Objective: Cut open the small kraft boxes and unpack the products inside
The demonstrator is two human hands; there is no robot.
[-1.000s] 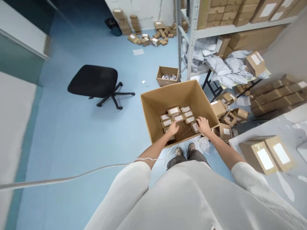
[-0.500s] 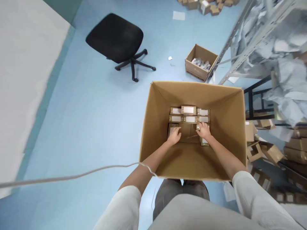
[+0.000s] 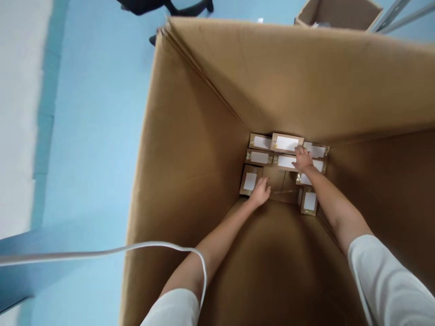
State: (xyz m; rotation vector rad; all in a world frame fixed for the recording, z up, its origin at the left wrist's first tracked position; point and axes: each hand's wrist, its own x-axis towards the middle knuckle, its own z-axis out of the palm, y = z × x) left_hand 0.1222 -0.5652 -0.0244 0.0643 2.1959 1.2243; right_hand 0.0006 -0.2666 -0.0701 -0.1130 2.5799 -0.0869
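Note:
Both of my arms reach deep into a large cardboard box [image 3: 190, 181]. Low inside, my left hand [image 3: 261, 192] hovers with fingers apart and nothing in them, just right of a small labelled carton [image 3: 245, 186]. My right hand [image 3: 303, 159] rests its fingers at the right end of a carton with a white label [image 3: 285, 136], which sits a little higher than its neighbours. Those fingers are spread rather than wrapped round anything. Under my right wrist and forearm lie more labelled cartons, partly hidden. Another small carton [image 3: 309, 202] stands at the front right of the floor.
Tall walls of the large box surround both arms. A white cable [image 3: 149, 244] hangs across the left wall and my left forearm. Beyond the far rim are a black chair [image 3: 193, 9] and another open cardboard box [image 3: 343, 13].
The view has moved in closer over the large box. My right hand has shifted from the right-hand cartons to the back row's raised carton. The left hand stays by the left carton.

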